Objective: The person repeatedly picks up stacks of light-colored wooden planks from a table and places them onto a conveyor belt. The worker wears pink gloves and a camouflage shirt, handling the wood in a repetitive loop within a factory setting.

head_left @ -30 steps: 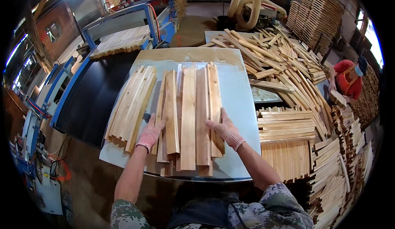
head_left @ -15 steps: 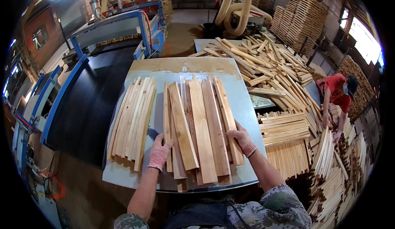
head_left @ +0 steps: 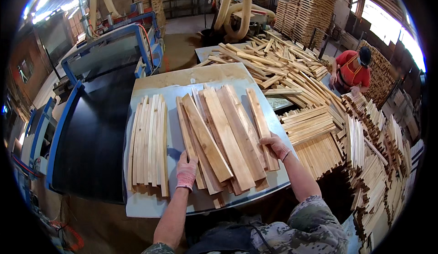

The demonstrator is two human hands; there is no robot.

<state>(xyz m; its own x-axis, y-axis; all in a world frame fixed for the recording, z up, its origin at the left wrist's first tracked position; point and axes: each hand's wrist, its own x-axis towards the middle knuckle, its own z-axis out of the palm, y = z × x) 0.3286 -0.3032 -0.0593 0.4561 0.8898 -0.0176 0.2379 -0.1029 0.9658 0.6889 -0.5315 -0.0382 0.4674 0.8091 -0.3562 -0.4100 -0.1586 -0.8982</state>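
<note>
A loose row of wooden strips [head_left: 223, 140] lies fanned on the pale tabletop [head_left: 148, 206], some overlapping. My left hand [head_left: 186, 171], in a pinkish knit glove, rests against the left edge of this row, its fingers pointing forward and not wrapped round a strip. On the other side my right hand [head_left: 275, 145], gloved alike, is closed on the outer edge of a single strip [head_left: 260, 125]. A gap separates that strip from the others. Left of my left hand lies a neater group of narrow strips [head_left: 148, 144], side by side.
A blue-framed machine with a black conveyor belt [head_left: 93, 135] stands at the left. Beyond the table's right side are a heap of loose strips [head_left: 292, 71] and stacked strips [head_left: 315, 135]. A co-worker in a red top [head_left: 358, 74] stands at the right, behind more piles.
My right hand has moved the outer strip away from the row, opening a gap. The remaining strips slant more. The view has turned rightward, and the co-worker stands more upright.
</note>
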